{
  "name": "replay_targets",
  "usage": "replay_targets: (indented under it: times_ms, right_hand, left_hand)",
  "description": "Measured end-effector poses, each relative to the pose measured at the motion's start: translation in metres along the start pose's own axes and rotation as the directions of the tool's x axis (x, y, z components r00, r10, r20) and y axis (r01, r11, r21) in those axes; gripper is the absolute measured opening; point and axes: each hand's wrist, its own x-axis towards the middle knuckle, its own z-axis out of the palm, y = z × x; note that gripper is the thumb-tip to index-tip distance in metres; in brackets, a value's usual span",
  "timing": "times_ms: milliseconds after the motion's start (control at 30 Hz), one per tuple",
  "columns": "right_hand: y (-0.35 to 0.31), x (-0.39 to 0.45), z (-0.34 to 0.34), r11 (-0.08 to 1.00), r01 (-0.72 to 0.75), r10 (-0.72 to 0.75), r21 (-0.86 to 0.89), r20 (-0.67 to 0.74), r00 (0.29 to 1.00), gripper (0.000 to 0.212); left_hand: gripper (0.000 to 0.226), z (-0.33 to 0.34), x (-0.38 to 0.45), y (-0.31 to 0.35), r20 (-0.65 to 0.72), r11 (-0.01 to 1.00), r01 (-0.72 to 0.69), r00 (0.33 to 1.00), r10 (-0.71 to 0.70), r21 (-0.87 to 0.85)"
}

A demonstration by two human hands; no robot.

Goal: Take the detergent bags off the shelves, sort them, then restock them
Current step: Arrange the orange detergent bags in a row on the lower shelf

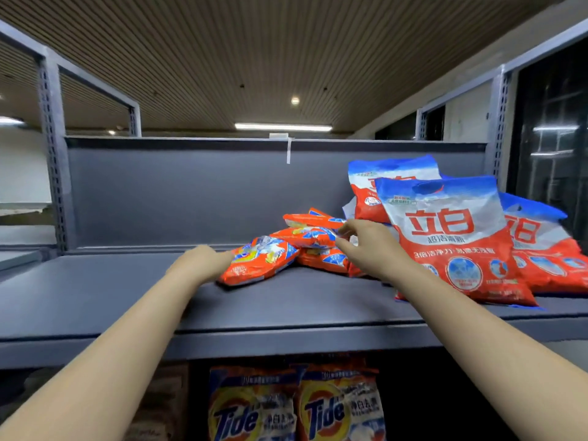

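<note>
Early days: left hand grips a small orange bag, right hand maybe pinching another; big bags still on shelf.

This is a shop, or a mock-up of one. Grey metal retail shelving with slotted uprights and a back panel carries branded detergent bags: small orange packs, large red-and-blue bags standing in a row, and Tide bags on the shelf below. Overhead, a slatted ceiling holds strip and spot lights, and more shelving frames stand on either side.
</note>
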Motion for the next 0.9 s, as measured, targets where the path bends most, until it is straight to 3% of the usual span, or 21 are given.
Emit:
replay_targets:
  times_ms: [133, 267, 400, 500, 633, 733, 900]
  right_hand:
    - [0.007, 0.036, 0.009, 0.992, -0.051, 0.053, -0.111, 0.014, 0.998, 0.031]
    - [0.015, 0.061, 0.021, 0.982, -0.059, 0.062, -0.178, 0.012, 0.998, 0.032]
    - [0.015, 0.081, 0.038, 0.962, -0.03, 0.043, -0.272, 0.042, 0.998, 0.034]
    - [0.012, 0.092, 0.05, 0.937, -0.045, 0.067, -0.347, 0.051, 0.996, 0.035]
    - [0.013, 0.101, 0.064, 0.88, -0.078, 0.109, -0.469, 0.04, 0.993, 0.046]
    - [0.012, 0.103, 0.069, 0.817, -0.064, 0.085, -0.573, 0.01, 0.996, 0.035]
    - [-0.004, 0.111, 0.054, 0.899, -0.165, 0.095, -0.405, -0.187, 0.978, 0.021]
  left_hand:
    - [0.098, 0.024, 0.056, -0.001, 0.15, 0.994, 0.095, 0.983, -0.102, 0.054]
    - [0.058, 0.018, 0.06, 0.019, 0.218, 0.997, 0.055, 0.975, -0.042, -0.053]
    - [0.036, 0.022, 0.079, 0.026, 0.266, 0.968, 0.1, 0.963, -0.037, -0.228]
    - [0.023, 0.028, 0.089, 0.028, 0.14, 0.936, 0.111, 0.988, -0.067, -0.334]
    - [0.033, 0.025, 0.101, 0.02, -0.094, 0.864, 0.076, 0.986, -0.141, -0.497]
    - [0.033, 0.016, 0.094, 0.013, -0.247, 0.869, -0.018, 0.962, -0.121, -0.494]
    - [0.051, 0.002, 0.078, 0.009, -0.351, 0.832, -0.085, 0.927, -0.136, -0.549]
